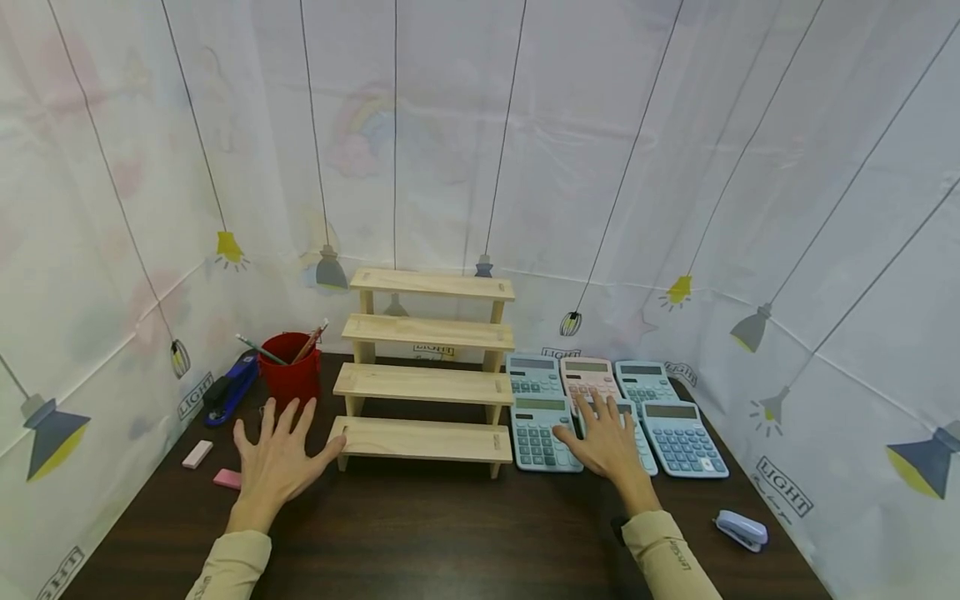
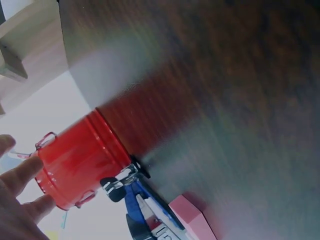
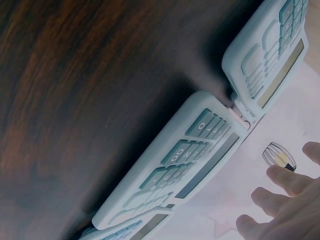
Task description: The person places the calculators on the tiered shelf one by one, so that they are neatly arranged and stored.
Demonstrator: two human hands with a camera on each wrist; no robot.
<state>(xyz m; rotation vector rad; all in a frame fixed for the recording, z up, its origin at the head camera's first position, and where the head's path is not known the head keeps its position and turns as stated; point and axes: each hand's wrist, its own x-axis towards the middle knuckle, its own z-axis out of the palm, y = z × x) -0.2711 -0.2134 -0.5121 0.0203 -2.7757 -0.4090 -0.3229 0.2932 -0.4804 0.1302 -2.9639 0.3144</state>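
My left hand (image 1: 277,458), fingers spread, holds nothing in front of a red bucket (image 1: 288,379) with pencils in it. In the left wrist view, its fingertips overlap the rim end of the bucket (image 2: 82,160). On the right, my right hand (image 1: 606,442) is stretched over the middle front calculator (image 1: 643,450), partly hiding it. Beside that one lie a light blue calculator (image 1: 536,437) on the left and another blue calculator (image 1: 684,442) on the right. Behind them is a back row with a pink calculator (image 1: 588,373) between two blue ones.
A wooden four-step rack (image 1: 423,383) stands between the hands. Left of the bucket lies a blue and black stapler (image 1: 234,390), with a white eraser (image 1: 197,454) and a pink eraser (image 1: 227,478) nearer. A small lilac stapler (image 1: 741,530) lies at the right table edge. Printed cloth walls surround the table.
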